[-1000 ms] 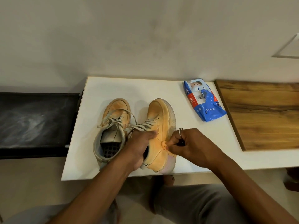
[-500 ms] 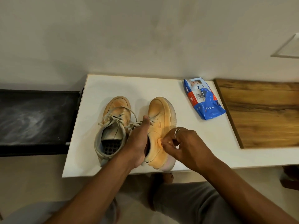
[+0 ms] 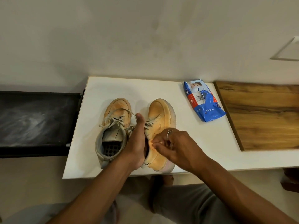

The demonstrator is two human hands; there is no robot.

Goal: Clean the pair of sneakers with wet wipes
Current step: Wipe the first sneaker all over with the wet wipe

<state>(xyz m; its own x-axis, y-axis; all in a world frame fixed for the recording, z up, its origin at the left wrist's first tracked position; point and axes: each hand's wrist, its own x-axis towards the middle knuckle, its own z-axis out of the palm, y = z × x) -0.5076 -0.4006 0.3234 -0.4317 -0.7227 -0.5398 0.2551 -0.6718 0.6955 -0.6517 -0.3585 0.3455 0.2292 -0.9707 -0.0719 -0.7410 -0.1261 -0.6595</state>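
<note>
On the white table [image 3: 210, 143] stand two tan, soiled sneakers: the left sneaker [image 3: 116, 109] upright, the right sneaker [image 3: 161, 113] tilted. A blue wipes pack [image 3: 203, 102] lies near. The left hand [image 3: 136, 143] grips the right sneaker's opening; the right hand [image 3: 176, 146] pinches a small wipe [image 3: 151, 142] against its side.

Open tabletop [image 3: 186, 130] between right sneaker [image 3: 161, 115] and wipes pack [image 3: 204, 105]

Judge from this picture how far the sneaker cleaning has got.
Done: nothing clearly; both look grubby. In hand: the left hand grips the sneaker nearer the wipes pack while the right hand presses a pinched wad on its side. Left: the other sneaker.
</note>
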